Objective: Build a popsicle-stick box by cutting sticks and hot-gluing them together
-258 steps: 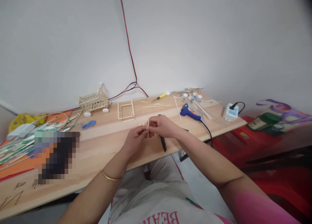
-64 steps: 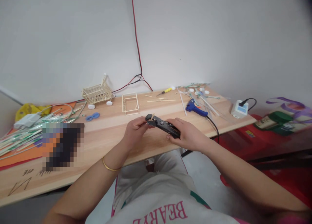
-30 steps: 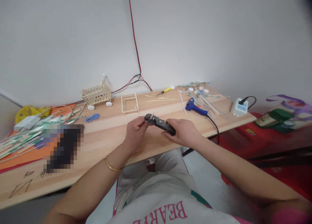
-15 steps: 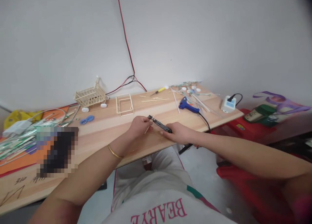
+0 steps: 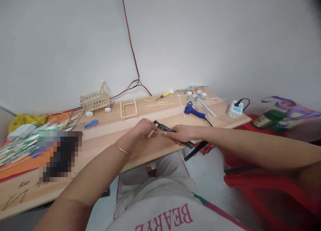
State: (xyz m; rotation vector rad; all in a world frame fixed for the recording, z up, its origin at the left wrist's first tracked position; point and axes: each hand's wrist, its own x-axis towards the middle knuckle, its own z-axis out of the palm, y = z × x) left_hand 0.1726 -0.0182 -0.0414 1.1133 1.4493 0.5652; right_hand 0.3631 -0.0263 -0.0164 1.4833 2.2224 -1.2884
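My left hand (image 5: 144, 128) pinches a short wooden stick (image 5: 152, 132) just above the wooden tabletop (image 5: 105, 140). Closed round the handles of a black cutting plier (image 5: 165, 128), my right hand (image 5: 181, 134) points its jaws left at the stick. The plier's tip sits right beside the stick near my left fingertips. A gold bangle (image 5: 121, 148) circles my left wrist.
Behind my hands stand an open stick frame (image 5: 128, 109) and a stick cart with white wheels (image 5: 94, 100). A blue glue gun (image 5: 193, 110), a yellow screwdriver (image 5: 163, 96), loose sticks and bottle caps lie at the back right. A white power adapter (image 5: 236, 109) sits at the table's right end; papers cover the left.
Both hands have dropped from in front of my chest to near the tabletop. The plier has turned flatter, and my right hand has slid further forward along its handles.
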